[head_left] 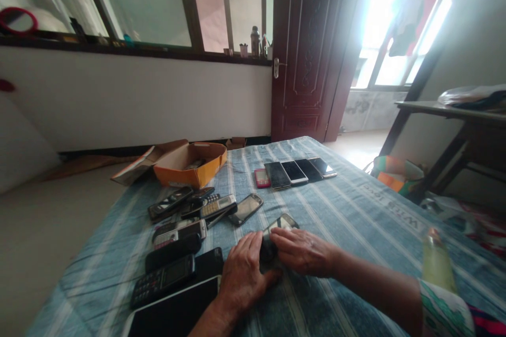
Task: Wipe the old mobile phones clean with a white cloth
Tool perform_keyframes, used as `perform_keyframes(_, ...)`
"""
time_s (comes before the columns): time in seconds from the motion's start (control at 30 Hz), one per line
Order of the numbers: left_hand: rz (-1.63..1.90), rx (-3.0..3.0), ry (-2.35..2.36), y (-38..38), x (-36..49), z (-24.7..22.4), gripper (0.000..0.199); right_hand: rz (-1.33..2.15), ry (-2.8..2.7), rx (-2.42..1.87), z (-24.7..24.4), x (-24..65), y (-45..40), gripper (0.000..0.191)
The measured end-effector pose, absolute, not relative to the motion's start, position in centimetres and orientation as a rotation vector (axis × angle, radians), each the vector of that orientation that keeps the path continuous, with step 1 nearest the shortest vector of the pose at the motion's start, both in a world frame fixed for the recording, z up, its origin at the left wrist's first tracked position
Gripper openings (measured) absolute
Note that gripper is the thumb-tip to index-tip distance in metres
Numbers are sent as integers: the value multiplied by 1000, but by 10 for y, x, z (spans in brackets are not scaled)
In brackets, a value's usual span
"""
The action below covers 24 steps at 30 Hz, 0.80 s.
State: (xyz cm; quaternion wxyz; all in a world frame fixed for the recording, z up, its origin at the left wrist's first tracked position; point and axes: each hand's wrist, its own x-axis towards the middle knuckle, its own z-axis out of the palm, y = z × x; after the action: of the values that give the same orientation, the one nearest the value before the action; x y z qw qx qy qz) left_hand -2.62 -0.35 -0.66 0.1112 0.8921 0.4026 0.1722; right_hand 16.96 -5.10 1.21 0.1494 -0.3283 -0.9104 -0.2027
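In the head view both hands meet at a dark mobile phone (288,220) low above the striped bedspread. My left hand (243,271) closes around its near left side, the thumb stretched underneath toward the right. Over the phone's face bend the fingers of my right hand (302,253), covering much of it. Left of my hands lies a loose pile of old phones, among them a silver keypad phone (218,207) and a black keypad phone (164,280). A large white-edged tablet or phone (174,310) is partly behind my left forearm. Another touchscreen phone (246,209) lies just beyond.
A row of flat phones, including a white one (294,172), lies farther back beside a small pink-edged device (261,178). An open orange cardboard box (193,175) sits at the back left. A yellowish bottle (438,260) lies near my right forearm. Beyond stands a dark door (304,84).
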Motion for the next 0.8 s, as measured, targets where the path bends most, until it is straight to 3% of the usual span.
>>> perform_keyframes(0.33,694,2785,1109,5,-32,-29,66,-406,-2509,-1022,4,156,-55,29)
perform_keyframes(0.8,557,2827,1155,2,-32,-22,58,-334,-2426,-1059,-4,148,-57,30)
